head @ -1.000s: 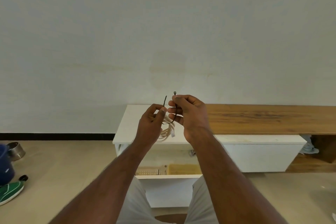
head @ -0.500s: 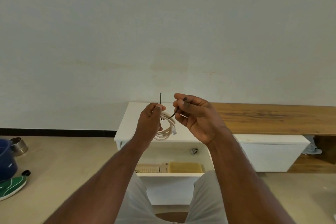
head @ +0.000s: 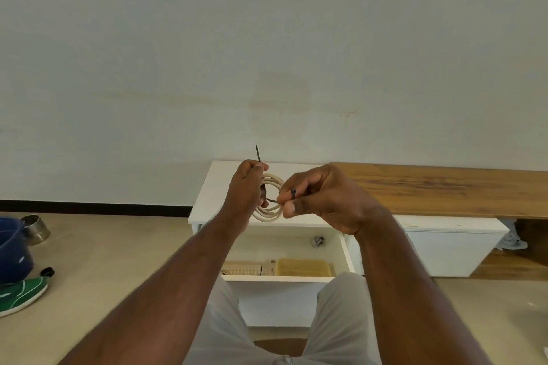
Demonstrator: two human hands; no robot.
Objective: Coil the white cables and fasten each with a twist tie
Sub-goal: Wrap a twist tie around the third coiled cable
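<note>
Gripping the coiled white round cable (head: 271,210) above the white cabinet surface (head: 219,187), the left hand (head: 247,191) steadies it while the right hand (head: 323,200), now lower, pinches the thin black tie (head: 292,193) through the loop, fastening seemingly underway.

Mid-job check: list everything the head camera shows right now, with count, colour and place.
Coiled white cable: one, cream-white, held in the air between both hands.
Thin black tie: one, black, one end sticking up above the left hand, the other pinched by the right.
Low white cabinet: one, drawer pulled open.
Yellow plastic tray: one, in the drawer.
Beige slotted basket: one, beside the tray.
Wooden bench top: one, brown, right.
Blue bucket: one, far left.
Steel bowl: one, behind the bucket.
Green shoe: one, floor.
Left hand: grips the coil.
Right hand: pinches the tie.
</note>
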